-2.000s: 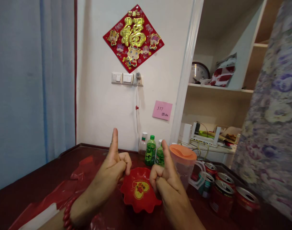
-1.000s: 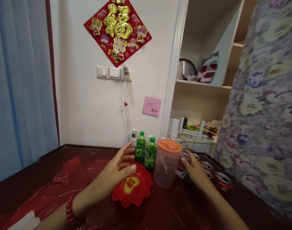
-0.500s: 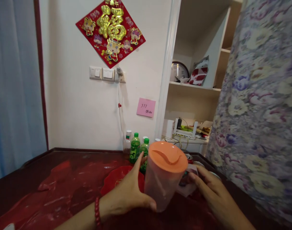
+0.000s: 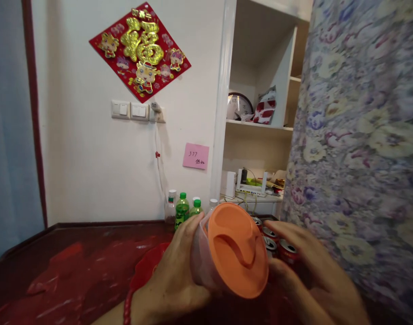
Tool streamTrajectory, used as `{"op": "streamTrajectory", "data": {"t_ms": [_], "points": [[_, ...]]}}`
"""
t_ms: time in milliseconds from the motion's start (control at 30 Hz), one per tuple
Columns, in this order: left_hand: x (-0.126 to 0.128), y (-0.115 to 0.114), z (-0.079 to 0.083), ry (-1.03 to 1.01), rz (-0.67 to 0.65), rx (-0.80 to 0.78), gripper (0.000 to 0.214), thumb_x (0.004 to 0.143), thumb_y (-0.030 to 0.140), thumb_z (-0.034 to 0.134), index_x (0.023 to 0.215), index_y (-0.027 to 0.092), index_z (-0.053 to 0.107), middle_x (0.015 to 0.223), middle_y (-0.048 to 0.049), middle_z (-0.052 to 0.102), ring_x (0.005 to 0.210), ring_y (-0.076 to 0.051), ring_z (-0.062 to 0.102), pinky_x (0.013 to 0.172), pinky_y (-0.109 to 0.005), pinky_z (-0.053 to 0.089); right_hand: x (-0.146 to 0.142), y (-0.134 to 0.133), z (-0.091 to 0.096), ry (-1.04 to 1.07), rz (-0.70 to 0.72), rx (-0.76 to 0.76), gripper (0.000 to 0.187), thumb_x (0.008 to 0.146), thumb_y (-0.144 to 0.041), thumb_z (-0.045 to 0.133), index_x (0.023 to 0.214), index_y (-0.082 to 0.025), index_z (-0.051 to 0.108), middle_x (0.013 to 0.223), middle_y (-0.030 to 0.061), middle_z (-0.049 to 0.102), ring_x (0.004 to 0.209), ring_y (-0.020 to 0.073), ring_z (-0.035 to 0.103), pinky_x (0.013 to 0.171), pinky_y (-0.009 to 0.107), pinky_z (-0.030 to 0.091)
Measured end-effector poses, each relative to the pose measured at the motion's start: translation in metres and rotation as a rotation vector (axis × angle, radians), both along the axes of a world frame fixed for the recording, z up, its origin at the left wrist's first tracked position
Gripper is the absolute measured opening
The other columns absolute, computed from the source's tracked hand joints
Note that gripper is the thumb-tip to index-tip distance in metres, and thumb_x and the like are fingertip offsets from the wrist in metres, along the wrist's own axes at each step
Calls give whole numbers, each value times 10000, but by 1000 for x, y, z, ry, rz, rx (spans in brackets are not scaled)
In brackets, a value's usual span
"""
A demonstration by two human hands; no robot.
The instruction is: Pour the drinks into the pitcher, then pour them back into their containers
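A translucent plastic pitcher (image 4: 202, 257) with an orange lid (image 4: 238, 250) is tilted, its lid turned toward me and to the right. Wrapped around its left side is my left hand (image 4: 179, 266), with a red bead bracelet at the wrist. My right hand (image 4: 308, 271) is just right of the lid, fingers apart and curved, with nothing visible in it. The pitcher's handle cannot be seen. Behind the left hand, a red scalloped plate (image 4: 147, 264) is partly covered. Several opened drink cans (image 4: 288, 250) stand beyond the right hand.
Green-capped bottles (image 4: 182, 210) and a clear bottle (image 4: 171, 207) stand at the table's back edge by the wall. Red plastic film (image 4: 64, 271) lies across the table's left side. A floral curtain (image 4: 355, 158) hangs at right, beside shelves holding a white router (image 4: 250, 185).
The pitcher has tipped so its lid faces me. My right hand has come off the handle side and opened. The view has shifted to the right.
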State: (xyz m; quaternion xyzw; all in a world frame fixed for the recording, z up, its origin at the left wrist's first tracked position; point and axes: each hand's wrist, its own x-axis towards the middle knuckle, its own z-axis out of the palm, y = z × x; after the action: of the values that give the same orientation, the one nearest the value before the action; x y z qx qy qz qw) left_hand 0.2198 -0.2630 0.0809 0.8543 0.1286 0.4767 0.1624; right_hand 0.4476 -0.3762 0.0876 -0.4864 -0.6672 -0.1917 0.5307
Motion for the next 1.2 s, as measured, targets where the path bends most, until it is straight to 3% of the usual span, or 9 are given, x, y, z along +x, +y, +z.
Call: {"op": "streamTrajectory", "data": {"t_ms": [100, 233, 533, 733, 1000, 1200], "points": [[-3, 1, -15, 96, 124, 100, 1105, 594, 207, 775, 1523, 312, 184, 1524, -123, 370, 1390, -411, 383, 1146, -621, 356, -25, 5, 7, -214, 31, 23, 267, 998, -271, 555, 1262, -233, 578, 1183, 88, 611, 1064, 258, 587, 880, 375, 503], [-6, 2, -27, 160, 200, 173, 1117, 578, 165, 701, 1537, 304, 146, 1515, -128, 360, 1381, -405, 382, 1131, -626, 375, -40, 16, 2, -225, 27, 78, 85, 1015, -189, 498, 1059, -194, 571, 924, 49, 607, 829, 220, 558, 743, 349, 433], [-12, -4, -16, 194, 269, 294, 1068, 632, 194, 683, 1542, 277, 129, 1508, -156, 370, 1365, -402, 398, 1098, -645, 398, -49, 19, 1, -140, 4, 90, 150, 1043, -192, 422, 944, -180, 533, 831, 27, 554, 737, 187, 511, 667, 314, 374], [-11, -1, -8, 240, 201, 221, 1094, 616, 242, 752, 1520, 313, 141, 1490, -137, 399, 1347, -401, 421, 1102, -623, 404, -47, 22, -1, -103, 40, 90, 148, 1040, -179, 420, 941, -179, 531, 834, 26, 550, 742, 181, 513, 662, 306, 386], [-12, -5, 19, 300, 5, 140, 1063, 641, 366, 836, 1502, 341, 213, 1450, -88, 461, 1319, -328, 472, 1128, -520, 409, -35, 13, 4, -194, 125, 126, 124, 1020, -124, 425, 1009, -187, 532, 872, 44, 593, 780, 180, 566, 690, 278, 469], [-27, 10, 9, 287, 16, -82, 1168, 503, 397, 925, 1500, 327, 323, 1495, -101, 460, 1345, -381, 469, 1130, -559, 408, -19, -7, 17, -116, -23, 162, 120, 1033, -241, 463, 1058, -214, 577, 964, 80, 639, 870, 227, 619, 728, 318, 501]]}}
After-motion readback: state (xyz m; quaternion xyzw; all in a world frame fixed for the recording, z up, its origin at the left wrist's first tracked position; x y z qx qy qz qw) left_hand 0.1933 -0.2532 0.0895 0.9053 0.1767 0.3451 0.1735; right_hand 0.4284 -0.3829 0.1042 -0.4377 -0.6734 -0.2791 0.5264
